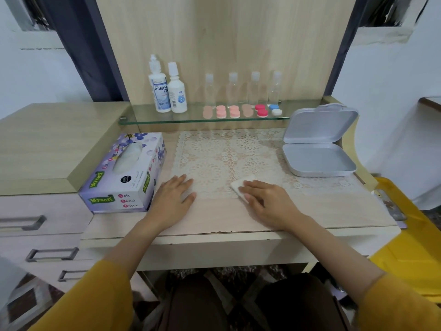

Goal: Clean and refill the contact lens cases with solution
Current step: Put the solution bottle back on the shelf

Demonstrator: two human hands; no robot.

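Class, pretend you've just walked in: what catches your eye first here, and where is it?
The left hand lies flat on the tabletop while the right hand presses a folded white tissue on the lace mat. Behind, pink, red and blue lens cases line the glass shelf next to two white solution bottles. A purple tissue box sits left, an open grey tin right.

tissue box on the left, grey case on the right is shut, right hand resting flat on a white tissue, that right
Not quite. The head view shows the grey case is open, with its lid raised behind the base. The rest holds: the tissue box is on the left, and the right hand rests flat on a white tissue.
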